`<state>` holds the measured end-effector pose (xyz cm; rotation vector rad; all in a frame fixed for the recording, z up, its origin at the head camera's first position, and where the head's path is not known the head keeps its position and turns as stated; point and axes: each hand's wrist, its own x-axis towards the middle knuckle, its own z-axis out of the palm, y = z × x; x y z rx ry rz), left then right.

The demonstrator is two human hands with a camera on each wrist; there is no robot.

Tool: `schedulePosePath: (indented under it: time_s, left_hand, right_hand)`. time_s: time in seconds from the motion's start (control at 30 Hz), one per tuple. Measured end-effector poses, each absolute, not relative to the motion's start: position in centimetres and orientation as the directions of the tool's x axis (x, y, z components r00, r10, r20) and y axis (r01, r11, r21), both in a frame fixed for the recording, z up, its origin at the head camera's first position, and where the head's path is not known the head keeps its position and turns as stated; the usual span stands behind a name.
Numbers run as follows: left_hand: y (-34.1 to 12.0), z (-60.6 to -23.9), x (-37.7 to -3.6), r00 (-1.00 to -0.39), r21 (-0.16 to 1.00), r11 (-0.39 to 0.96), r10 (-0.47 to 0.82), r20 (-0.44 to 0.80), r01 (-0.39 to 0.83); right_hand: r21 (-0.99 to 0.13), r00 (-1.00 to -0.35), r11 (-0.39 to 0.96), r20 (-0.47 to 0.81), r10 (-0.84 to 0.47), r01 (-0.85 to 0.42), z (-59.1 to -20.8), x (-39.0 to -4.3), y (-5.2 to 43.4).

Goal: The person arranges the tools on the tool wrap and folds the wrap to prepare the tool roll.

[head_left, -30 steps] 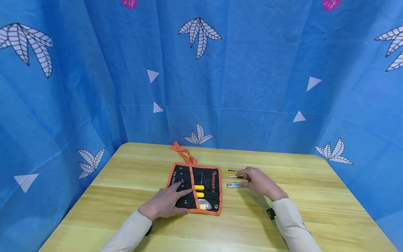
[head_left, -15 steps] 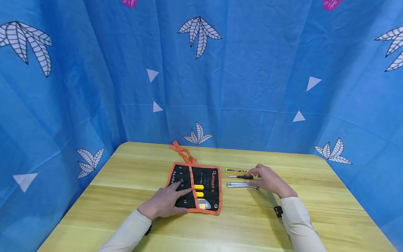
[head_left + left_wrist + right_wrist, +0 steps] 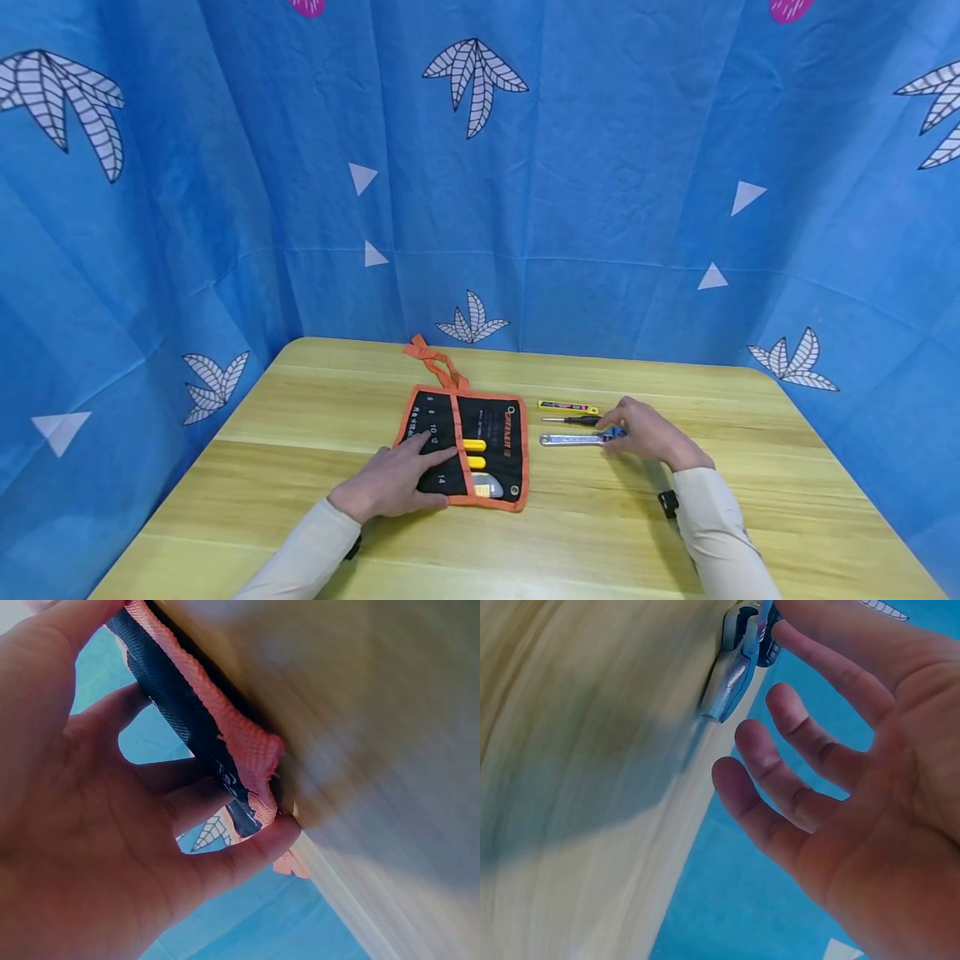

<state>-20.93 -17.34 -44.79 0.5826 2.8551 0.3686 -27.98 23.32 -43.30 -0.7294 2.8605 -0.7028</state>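
The left hand [image 3: 390,483] lies flat with straight fingers on the near left part of the black, orange-edged tool roll [image 3: 487,433], gripping nothing. Just right of the roll, the right hand [image 3: 648,433] rests relaxed fingers against the head of the silver adjustable wrench [image 3: 573,439], not clasping it. Beyond the wrench lie a black-handled screwdriver [image 3: 573,421] and a yellow utility knife [image 3: 566,407].

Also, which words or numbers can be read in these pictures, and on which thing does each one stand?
"6", "8", "10", "12", "14": white pocket sizes on the black tool roll.
Orange brand print near the roll's right edge: too small to read.
Yellow tool label: blurred.
Wrench: nothing legible.
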Motion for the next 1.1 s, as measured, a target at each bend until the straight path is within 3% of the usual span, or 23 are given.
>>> schedulePosePath:
  time_s: [1.1]
  left_hand:
    - [-17.28,-44.70,-20.90,-0.897,0.269,0.888,0.418,-0.142,0.371]
  right_hand:
    - [-0.465,-0.904,0.829,-0.125,-0.408,-0.310,-43.53,-28.11,23.55]
